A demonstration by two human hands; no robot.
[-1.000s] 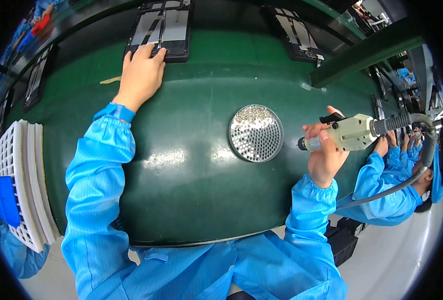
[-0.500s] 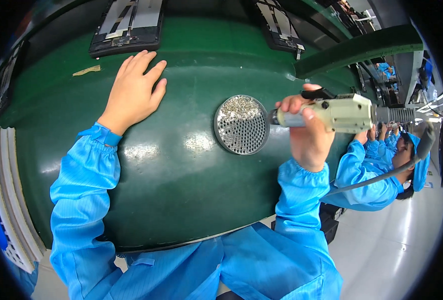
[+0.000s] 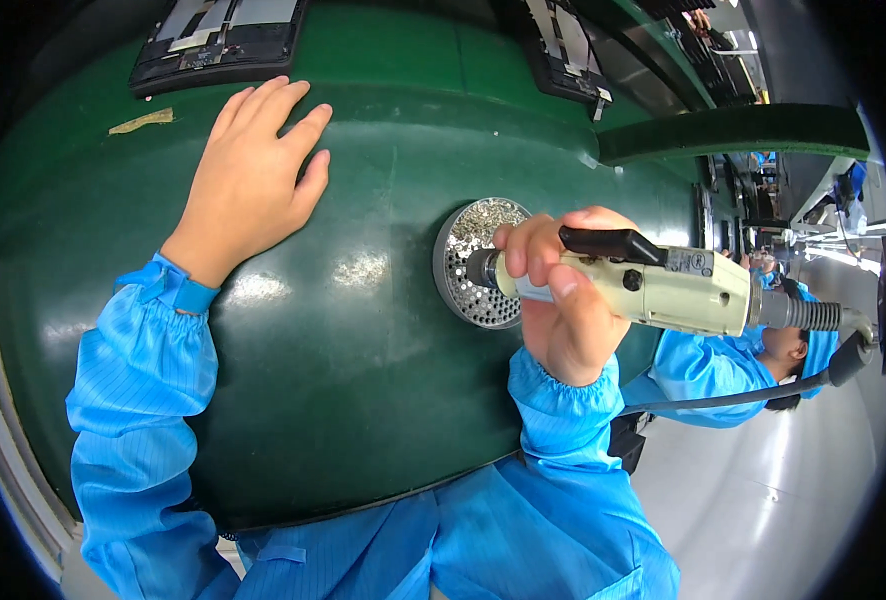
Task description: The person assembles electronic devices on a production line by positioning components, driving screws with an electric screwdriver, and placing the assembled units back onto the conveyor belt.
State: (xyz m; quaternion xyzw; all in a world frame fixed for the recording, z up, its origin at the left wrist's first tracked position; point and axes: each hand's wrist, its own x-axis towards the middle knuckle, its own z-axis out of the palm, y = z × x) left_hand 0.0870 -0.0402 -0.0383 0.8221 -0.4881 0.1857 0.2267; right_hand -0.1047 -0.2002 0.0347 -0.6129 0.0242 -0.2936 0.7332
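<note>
My right hand [image 3: 563,300] grips a cream electric screwdriver [image 3: 653,285] with a black lever and a grey hose at its back. The tool's tip sits over a round perforated metal dish [image 3: 468,265] holding several small screws on the green mat [image 3: 363,350]. My left hand [image 3: 253,180] lies flat on the mat, fingers spread and holding nothing, just below a black tray with a flat device [image 3: 218,40]. Both arms wear blue sleeves.
A second black tray with a device [image 3: 563,55] lies at the far right of the mat. A strip of yellowish tape [image 3: 143,122] sticks to the mat near my left hand. Another person in blue [image 3: 743,370] works at the right, beside a green rail [image 3: 733,130].
My right hand has brought the screwdriver leftward onto the screw dish. My left hand has slid back from the black tray and now rests flat on the mat.
</note>
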